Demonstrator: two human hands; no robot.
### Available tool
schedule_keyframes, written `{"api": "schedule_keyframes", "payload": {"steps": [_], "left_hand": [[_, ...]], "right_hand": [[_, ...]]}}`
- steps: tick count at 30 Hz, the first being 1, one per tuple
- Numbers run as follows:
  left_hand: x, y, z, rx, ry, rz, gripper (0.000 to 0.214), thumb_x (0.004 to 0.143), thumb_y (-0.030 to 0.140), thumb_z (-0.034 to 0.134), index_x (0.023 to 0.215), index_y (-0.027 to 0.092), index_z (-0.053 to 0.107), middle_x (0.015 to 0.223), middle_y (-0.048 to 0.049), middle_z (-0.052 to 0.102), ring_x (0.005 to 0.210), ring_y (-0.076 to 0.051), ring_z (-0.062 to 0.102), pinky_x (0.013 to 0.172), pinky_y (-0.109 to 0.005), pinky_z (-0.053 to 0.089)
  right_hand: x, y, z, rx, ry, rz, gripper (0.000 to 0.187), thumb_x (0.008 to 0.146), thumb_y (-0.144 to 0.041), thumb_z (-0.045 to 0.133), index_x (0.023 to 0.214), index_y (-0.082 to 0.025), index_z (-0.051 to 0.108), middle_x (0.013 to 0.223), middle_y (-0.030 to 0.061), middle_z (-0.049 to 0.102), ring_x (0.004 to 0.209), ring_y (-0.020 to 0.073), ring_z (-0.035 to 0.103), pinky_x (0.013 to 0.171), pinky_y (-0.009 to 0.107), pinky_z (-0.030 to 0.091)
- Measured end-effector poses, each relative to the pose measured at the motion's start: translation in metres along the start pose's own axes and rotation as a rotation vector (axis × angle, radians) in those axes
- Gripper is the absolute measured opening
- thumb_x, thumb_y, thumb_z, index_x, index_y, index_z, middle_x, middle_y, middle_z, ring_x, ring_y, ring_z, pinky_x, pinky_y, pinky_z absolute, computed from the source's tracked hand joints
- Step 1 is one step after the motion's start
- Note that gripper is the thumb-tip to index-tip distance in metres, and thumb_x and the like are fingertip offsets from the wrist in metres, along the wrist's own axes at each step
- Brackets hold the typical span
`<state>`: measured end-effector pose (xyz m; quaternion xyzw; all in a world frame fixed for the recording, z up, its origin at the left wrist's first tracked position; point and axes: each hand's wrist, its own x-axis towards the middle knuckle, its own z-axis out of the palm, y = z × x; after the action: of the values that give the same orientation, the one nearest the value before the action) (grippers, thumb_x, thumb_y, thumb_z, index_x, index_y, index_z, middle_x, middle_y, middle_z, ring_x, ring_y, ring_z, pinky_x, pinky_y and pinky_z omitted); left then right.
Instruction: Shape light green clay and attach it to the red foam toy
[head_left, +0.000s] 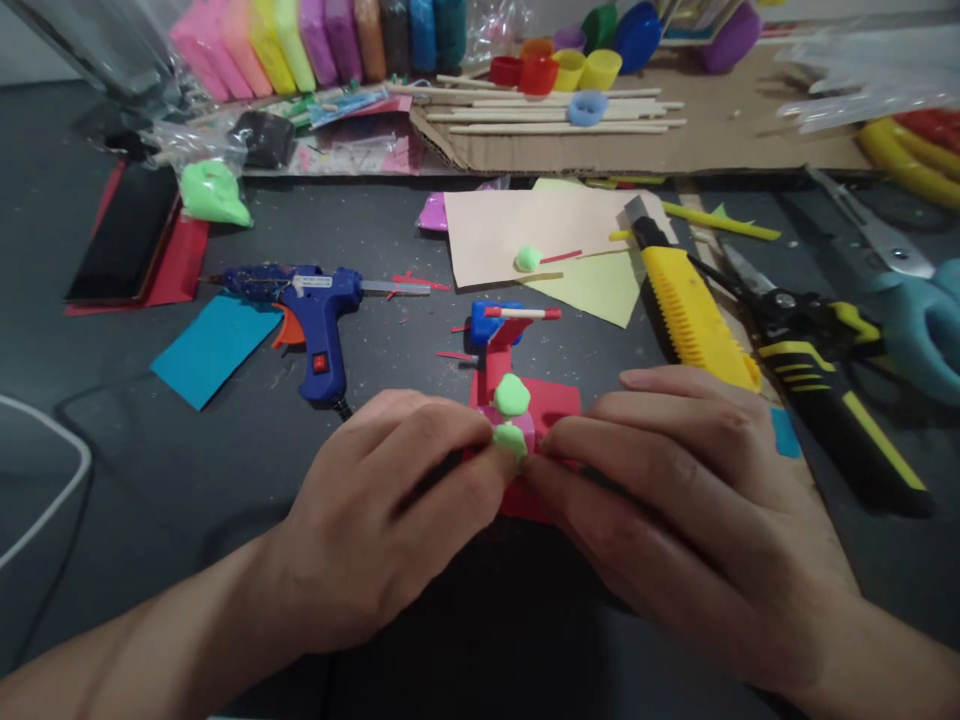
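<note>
A small craft model stands in front of me, with a red card base [556,400] and an upright red strip [499,368]. A red-tipped stick [523,314] lies across the strip's top. On the model sit a pink piece [528,428] and two light green clay lumps [512,395]. My left hand [409,500] is closed, thumb and index finger pinching the nearer green clay lump [510,441]. From the right, my right hand [697,490] presses closed fingertips against the model's pink part; its exact grip is partly hidden.
A blue glue gun [322,330] lies left of the model, by blue paper [214,350] and a phone [124,235]. Right are a yellow cutter [697,315], pliers [825,380] and scissors [892,240]. Behind, cardboard [750,130] holds sticks [517,105] and coloured clay packs [311,40].
</note>
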<state>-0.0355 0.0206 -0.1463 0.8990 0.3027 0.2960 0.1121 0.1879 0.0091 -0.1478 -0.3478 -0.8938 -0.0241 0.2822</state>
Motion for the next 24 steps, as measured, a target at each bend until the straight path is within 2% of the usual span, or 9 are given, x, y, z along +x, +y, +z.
{"api": "schedule_keyframes", "payload": {"steps": [4, 8, 10, 14, 19, 24], "left_hand": [[-0.0019, -0.0004, 0.0003, -0.027, 0.001, -0.002, 0.015, 0.096, 0.007, 0.06, 0.109, 0.01, 0.068, 0.101, -0.0092, 0.074, 0.092, -0.018, 0.066, 0.085, -0.033, 0.056], [-0.0036, -0.0026, 0.0003, -0.052, 0.008, -0.017, 0.017, 0.094, 0.007, 0.064, 0.11, 0.011, 0.069, 0.103, -0.0088, 0.074, 0.092, -0.019, 0.067, 0.082, -0.035, 0.055], [-0.0034, -0.0035, -0.0003, -0.064, 0.0, -0.024, 0.019, 0.094, 0.009, 0.066, 0.112, 0.012, 0.068, 0.103, -0.0082, 0.074, 0.093, -0.019, 0.067, 0.083, -0.036, 0.054], [-0.0014, -0.0043, -0.001, -0.074, -0.007, -0.019, 0.016, 0.096, 0.01, 0.062, 0.11, 0.015, 0.069, 0.102, -0.0065, 0.076, 0.094, -0.018, 0.068, 0.083, -0.036, 0.055], [-0.0002, -0.004, -0.001, -0.098, -0.02, -0.017, 0.015, 0.098, 0.01, 0.06, 0.108, 0.014, 0.068, 0.101, -0.0072, 0.075, 0.093, -0.018, 0.069, 0.082, -0.035, 0.055], [-0.0016, -0.0028, -0.0009, -0.109, -0.021, -0.024, 0.017, 0.096, 0.008, 0.062, 0.111, 0.013, 0.067, 0.103, -0.006, 0.074, 0.095, -0.017, 0.068, 0.086, -0.034, 0.054]], "right_hand": [[0.0021, 0.0006, 0.0015, 0.027, -0.012, -0.025, 0.01, 0.095, -0.013, 0.062, 0.093, -0.022, 0.068, 0.097, 0.0013, 0.073, 0.094, 0.0186, 0.061, 0.104, 0.041, 0.047], [-0.0012, 0.0035, 0.0011, 0.045, 0.015, 0.013, 0.008, 0.095, -0.016, 0.066, 0.101, -0.021, 0.065, 0.097, 0.0008, 0.072, 0.091, 0.0182, 0.061, 0.105, 0.042, 0.045], [-0.0031, 0.0049, 0.0, 0.066, -0.009, 0.03, 0.009, 0.094, -0.015, 0.067, 0.101, -0.021, 0.065, 0.098, 0.0004, 0.073, 0.091, 0.0174, 0.062, 0.105, 0.042, 0.045], [-0.0024, 0.0048, -0.0003, 0.081, -0.038, 0.033, 0.011, 0.098, -0.013, 0.059, 0.098, -0.022, 0.065, 0.092, -0.0018, 0.073, 0.088, 0.0158, 0.062, 0.105, 0.04, 0.043], [0.0008, 0.0033, 0.0008, 0.08, -0.051, 0.015, 0.011, 0.1, -0.013, 0.056, 0.098, -0.022, 0.063, 0.089, -0.002, 0.073, 0.087, 0.0157, 0.06, 0.104, 0.039, 0.042], [-0.0017, 0.0051, -0.0036, 0.101, -0.105, 0.004, 0.007, 0.098, -0.017, 0.062, 0.102, -0.023, 0.064, 0.096, -0.0008, 0.074, 0.091, 0.017, 0.061, 0.107, 0.041, 0.041]]}}
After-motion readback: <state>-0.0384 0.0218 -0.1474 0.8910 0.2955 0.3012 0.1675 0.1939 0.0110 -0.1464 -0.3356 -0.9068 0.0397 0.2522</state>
